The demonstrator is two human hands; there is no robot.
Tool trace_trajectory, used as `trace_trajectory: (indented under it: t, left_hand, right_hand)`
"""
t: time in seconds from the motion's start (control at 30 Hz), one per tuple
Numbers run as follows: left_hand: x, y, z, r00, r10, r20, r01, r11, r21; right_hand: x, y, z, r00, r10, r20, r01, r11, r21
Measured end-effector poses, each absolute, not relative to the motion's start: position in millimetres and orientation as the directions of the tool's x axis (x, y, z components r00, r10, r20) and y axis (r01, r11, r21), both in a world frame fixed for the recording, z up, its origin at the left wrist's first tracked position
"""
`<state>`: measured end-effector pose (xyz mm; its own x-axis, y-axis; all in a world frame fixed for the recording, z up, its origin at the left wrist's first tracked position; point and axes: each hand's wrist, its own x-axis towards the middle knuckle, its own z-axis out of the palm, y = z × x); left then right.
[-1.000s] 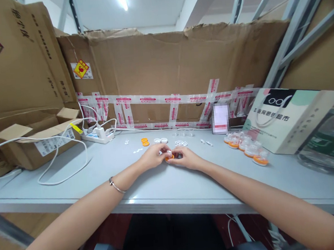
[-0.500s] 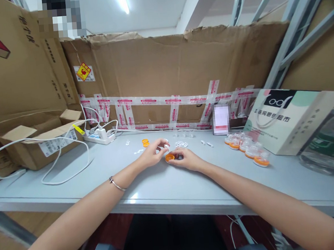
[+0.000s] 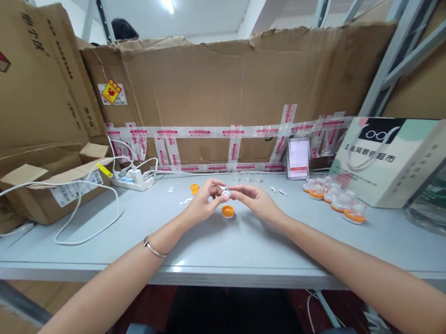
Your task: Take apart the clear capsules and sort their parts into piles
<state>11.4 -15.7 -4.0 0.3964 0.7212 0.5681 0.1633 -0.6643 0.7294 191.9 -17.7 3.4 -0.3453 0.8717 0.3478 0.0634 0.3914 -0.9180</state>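
Between the fingertips of both hands is a small white plastic part (image 3: 226, 192), round with holes in it. My left hand (image 3: 206, 202) pinches it from the left, and my right hand (image 3: 257, 201) has its thumb and fingers on its right side. Just below them an orange ring with a white base (image 3: 228, 212) rests on the table. More orange rings (image 3: 194, 189) and small white pieces (image 3: 186, 201) lie left of my left hand. My right hand hides most of the white parts behind it.
Assembled clear-topped orange and white pieces (image 3: 335, 195) stand at the right, before a paper bag (image 3: 377, 160) and a large bottle (image 3: 441, 191). A power strip (image 3: 133, 181), white cable (image 3: 90, 241) and open carton (image 3: 51, 198) are at the left. Cardboard (image 3: 201, 86) walls the back.
My right hand has let go of the orange ring, leaving it on the table, and moved up to the white part in my left hand. The view has shifted slightly.
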Motion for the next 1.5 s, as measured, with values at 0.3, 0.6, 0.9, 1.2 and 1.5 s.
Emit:
trace_trajectory:
  t: [0.3, 0.6, 0.9, 1.2, 1.5]
  left_hand:
    - [13, -25, 4, 0.235, 0.599, 0.765, 0.393, -0.779, 0.489]
    - [9, -24, 2, 0.292, 0.340, 0.894, 0.568, -0.814, 0.124]
    - [12, -27, -1, 0.370, 0.283, 0.885, 0.572, -0.820, 0.023]
    - [14, -26, -4, 0.448, 0.219, 0.867, 0.602, -0.790, -0.112]
    - [16, -25, -11, 0.488, 0.226, 0.843, 0.646, -0.744, -0.174]
  right_hand:
    - [184, -28, 8, -0.293, 0.901, 0.319, -0.062, 0.315, -0.947]
    - [178, -30, 17, -0.255, 0.909, 0.329, -0.126, 0.306, -0.944]
    - [175, -28, 22, -0.285, 0.920, 0.270, -0.033, 0.272, -0.962]
    - [180, -25, 12, -0.284, 0.867, 0.409, 0.093, 0.449, -0.889]
    - [180, -22, 4, -0.235, 0.898, 0.372, 0.059, 0.395, -0.917]
